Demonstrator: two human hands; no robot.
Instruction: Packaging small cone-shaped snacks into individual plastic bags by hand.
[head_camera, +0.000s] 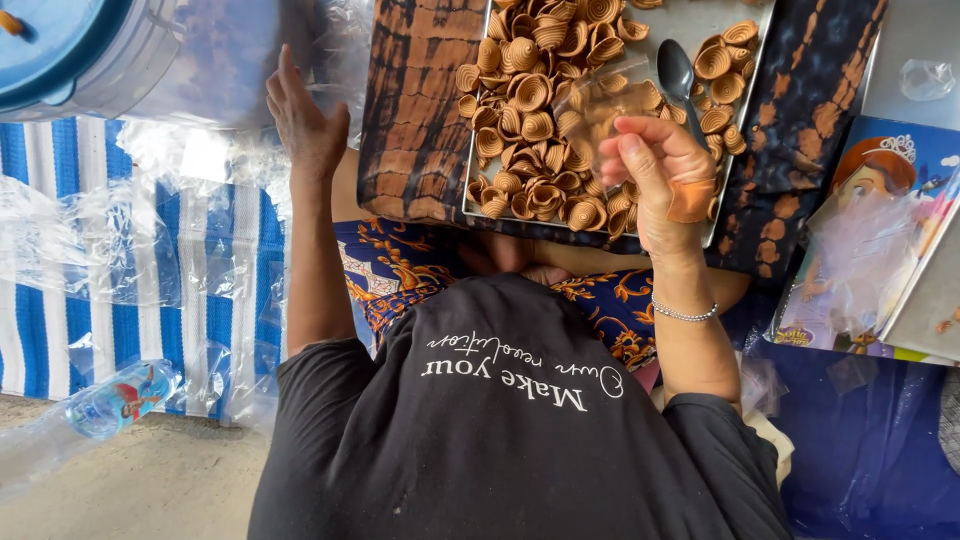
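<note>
A metal tray (745, 90) holds several brown ridged shell-shaped snacks (530, 95) and a dark spoon (678, 70). My right hand (660, 175) hovers over the tray's near edge, pinching a small clear plastic bag (600, 105) with a few snacks inside. It has a tan plaster near the thumb and a bead bracelet on the wrist. My left hand (300, 115) stretches out to the left of the tray, fingers spread flat against a heap of clear plastic bags (220, 70), holding nothing.
The tray sits on a brown and dark tie-dye cloth (415, 100). A blue-lidded clear container (70, 50) stands far left above a blue-and-white striped mat (40, 320). A plastic bottle (120, 400) lies near it. A cartoon picture board (880, 230) and more bags lie right.
</note>
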